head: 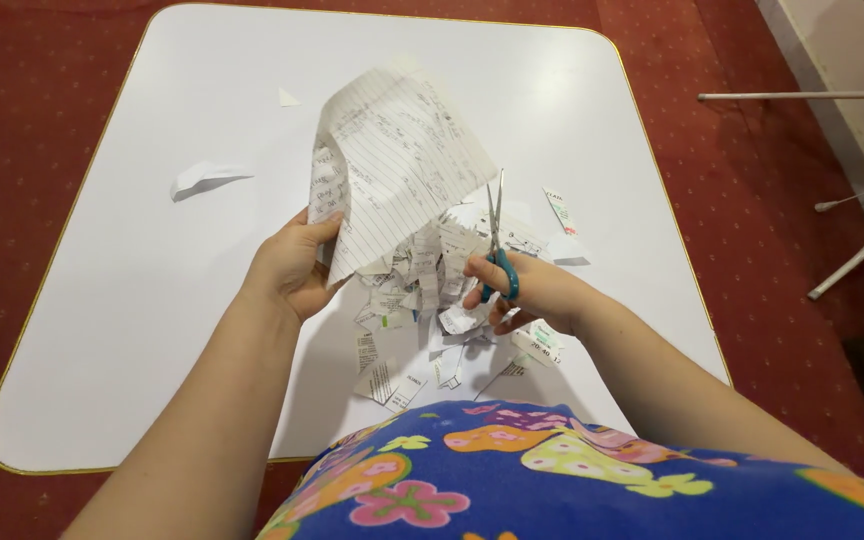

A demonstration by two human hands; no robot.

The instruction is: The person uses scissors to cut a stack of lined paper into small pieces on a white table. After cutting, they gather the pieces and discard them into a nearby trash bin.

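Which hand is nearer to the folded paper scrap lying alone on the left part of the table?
Left. The left hand, holding the lined sheet, is right of the folded scrap; the right hand with scissors is farther right.

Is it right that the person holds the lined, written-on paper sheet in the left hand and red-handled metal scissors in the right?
Not quite. The head view shows the scissors have teal handles, not red. The right hand holds them; the left hand holds the lined, written-on paper sheet.

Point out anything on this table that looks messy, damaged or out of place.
A heap of cut paper scraps litters the white table near its front edge. The lined sheet in the left hand is crumpled, its lower edge ragged. The right hand holds scissors. A stray folded scrap lies apart.
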